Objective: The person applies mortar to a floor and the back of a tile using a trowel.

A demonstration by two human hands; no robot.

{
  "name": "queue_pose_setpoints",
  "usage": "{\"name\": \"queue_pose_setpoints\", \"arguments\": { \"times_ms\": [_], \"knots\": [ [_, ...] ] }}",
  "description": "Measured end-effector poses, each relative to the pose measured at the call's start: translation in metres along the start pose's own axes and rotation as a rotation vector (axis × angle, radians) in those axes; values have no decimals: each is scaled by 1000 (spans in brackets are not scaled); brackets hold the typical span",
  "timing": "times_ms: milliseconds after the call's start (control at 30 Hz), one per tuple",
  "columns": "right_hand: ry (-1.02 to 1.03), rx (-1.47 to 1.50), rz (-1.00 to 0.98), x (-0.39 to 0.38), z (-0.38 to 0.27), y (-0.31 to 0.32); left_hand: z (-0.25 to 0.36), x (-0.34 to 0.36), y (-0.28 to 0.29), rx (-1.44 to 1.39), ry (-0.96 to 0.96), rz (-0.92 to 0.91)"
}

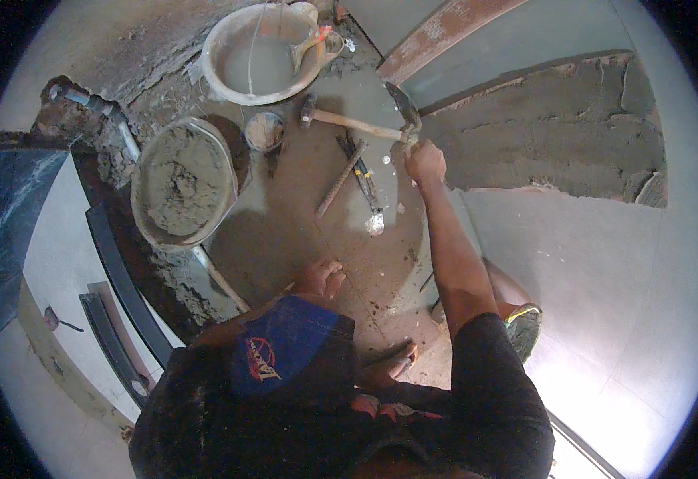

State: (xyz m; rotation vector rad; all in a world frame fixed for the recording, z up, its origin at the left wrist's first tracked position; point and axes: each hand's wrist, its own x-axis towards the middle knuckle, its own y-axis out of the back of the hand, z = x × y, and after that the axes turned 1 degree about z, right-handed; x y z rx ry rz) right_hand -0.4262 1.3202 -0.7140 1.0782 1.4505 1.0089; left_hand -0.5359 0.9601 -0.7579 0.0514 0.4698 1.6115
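Observation:
My right hand (426, 162) is closed round the handle of a trowel (401, 105). Its dark blade meets the left edge of a wide band of wet grey mortar (541, 132). Just left of that hand lies a hammer (357, 123) with a wooden handle; its handle end comes close to my fingers. My left hand (319, 279) hangs low over the floor near my leg, fingers loosely bent and apart, with nothing visible in it. Between my hands, a rusty rod (341, 180) and pliers (361, 176) with dark and yellow handles lie on the wet floor.
A bucket of mortar (180, 185) stands at the left beside a small round container (264, 131). Behind them is a large tub (220, 68) of grey water with a dipper (317, 48). A grey pipe (117, 120) sticks out at far left. Dark strips (128, 283) lie lower left.

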Motion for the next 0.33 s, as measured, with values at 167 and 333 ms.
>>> {"name": "queue_pose_setpoints", "arguments": {
  "times_ms": [167,333],
  "knots": [
    [6,-27,-43,-1,-3,5,2,0,1,1,-52,-33],
    [-98,12,-86,-20,-16,27,-12,1,-6,100,53,-158]
  ]
}}
